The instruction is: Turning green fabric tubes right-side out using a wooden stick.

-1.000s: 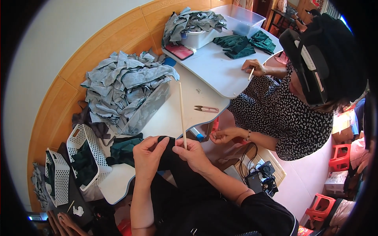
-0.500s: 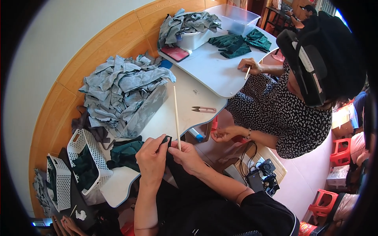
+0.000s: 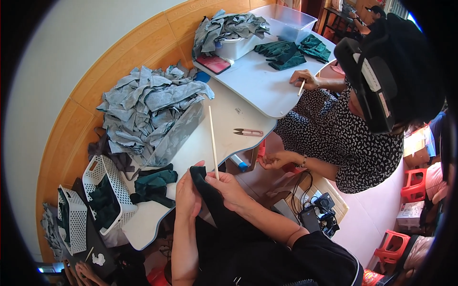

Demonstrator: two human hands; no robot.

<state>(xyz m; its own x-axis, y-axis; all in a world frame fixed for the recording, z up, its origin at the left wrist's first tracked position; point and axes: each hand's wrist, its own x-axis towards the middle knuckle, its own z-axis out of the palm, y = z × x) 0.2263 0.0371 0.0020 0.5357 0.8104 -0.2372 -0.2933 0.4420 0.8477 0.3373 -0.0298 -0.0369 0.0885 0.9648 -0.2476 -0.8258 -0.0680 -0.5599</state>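
My left hand (image 3: pixel 188 196) grips a dark green velvety cloth piece (image 3: pixel 205 188) by its left side, just in front of the table edge. A thin pale wooden stick (image 3: pixel 213 140) stands almost upright in my right hand (image 3: pixel 230 191), pinched between thumb and fingers. The right fingers also touch the cloth's right edge. The cloth's lower part merges with my black clothing and is hard to make out. More dark green cloth (image 3: pixel 155 183) lies crumpled on the table left of my hands. Thread snips (image 3: pixel 248 132) rest on the table beyond my right hand.
Grey cloth pieces (image 3: pixel 148 107) heap over a clear box at the back left. White perforated baskets (image 3: pixel 125 217) hold green cloth. Across the table (image 3: pixel 248 93) sits a co-worker (image 3: pixel 334 138) holding a short stick. Cables and a black device (image 3: pixel 312 221) fill a box at right.
My left hand has opened out and shifted down and right along the cloth, which now shows as a longer, flatter piece. The stick has stayed nearly in place in my right hand.
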